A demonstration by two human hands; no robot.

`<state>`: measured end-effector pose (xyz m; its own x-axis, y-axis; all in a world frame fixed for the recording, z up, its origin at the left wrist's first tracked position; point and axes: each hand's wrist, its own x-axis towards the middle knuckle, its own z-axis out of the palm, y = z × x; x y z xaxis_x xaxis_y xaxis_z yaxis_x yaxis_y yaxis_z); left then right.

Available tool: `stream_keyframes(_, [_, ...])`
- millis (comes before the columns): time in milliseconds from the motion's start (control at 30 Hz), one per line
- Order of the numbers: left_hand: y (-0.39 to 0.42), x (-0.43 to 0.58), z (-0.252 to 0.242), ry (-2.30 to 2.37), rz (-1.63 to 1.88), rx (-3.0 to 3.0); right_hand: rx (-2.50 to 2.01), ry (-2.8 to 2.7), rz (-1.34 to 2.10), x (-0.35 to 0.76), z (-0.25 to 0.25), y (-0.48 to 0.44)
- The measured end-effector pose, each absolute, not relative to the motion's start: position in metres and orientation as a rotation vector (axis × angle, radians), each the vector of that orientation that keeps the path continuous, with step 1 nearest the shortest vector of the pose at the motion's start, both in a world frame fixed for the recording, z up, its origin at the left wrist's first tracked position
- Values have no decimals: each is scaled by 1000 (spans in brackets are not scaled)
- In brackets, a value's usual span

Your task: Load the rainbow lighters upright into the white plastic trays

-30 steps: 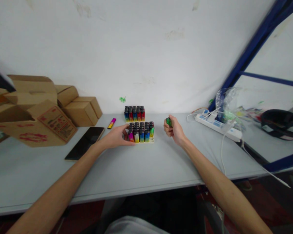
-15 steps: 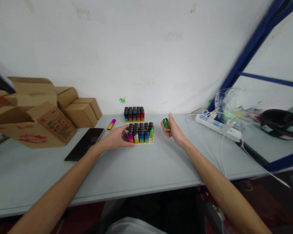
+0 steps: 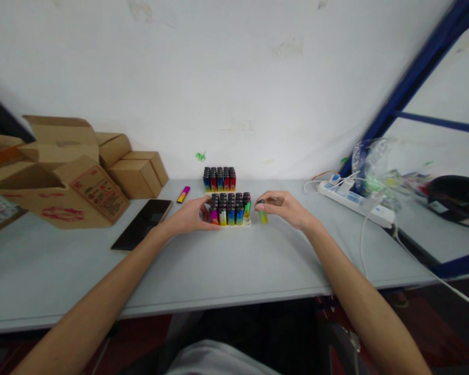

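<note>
My right hand [image 3: 283,207] pinches a green-yellow lighter [image 3: 263,216] by its top and holds it upright, just right of the front tray. My left hand [image 3: 193,215] grips the left side of that pale lighter tray [image 3: 247,224], thumb at the front corner and fingers behind. Several lighters [image 3: 231,213] with black tops stand in it in rows, coloured purple, white, blue and green. One slot at its front right corner holds no lighter. Behind it stands a second block of lighters [image 3: 219,179], blue and red.
A purple-yellow lighter [image 3: 183,195] lies alone to the left, near a black phone [image 3: 143,225]. Cardboard boxes [image 3: 135,176] and an open carton [image 3: 82,200] stand at the left. On the right are a white power strip [image 3: 357,203] with cables and a black strap-like item [image 3: 459,200].
My right hand has moved down and left towards the front tray, turning the lighter from inside the fist to upright in the fingertips. My left hand keeps its grip; the view has shifted slightly.
</note>
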<state>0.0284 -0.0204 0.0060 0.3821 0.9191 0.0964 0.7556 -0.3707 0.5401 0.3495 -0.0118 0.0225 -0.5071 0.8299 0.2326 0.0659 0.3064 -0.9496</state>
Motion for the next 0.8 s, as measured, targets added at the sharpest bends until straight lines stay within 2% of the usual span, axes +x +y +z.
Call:
stream_keyframes(133, [-19,28,3,1448,542,2249,-889,-1872,971,342,14,-8])
stream_keyframes(333, [-19,27,3,1427,542,2246,-852,-1812,1016,330,0,-9])
stream_keyframes(633, [-21,26,9,1438,535,2217,-851,-1971,701,329,0,-8])
stream_keyframes(800, [-14,-6,26,1559,640,2179,-860,-2026,766,324,-3,-9])
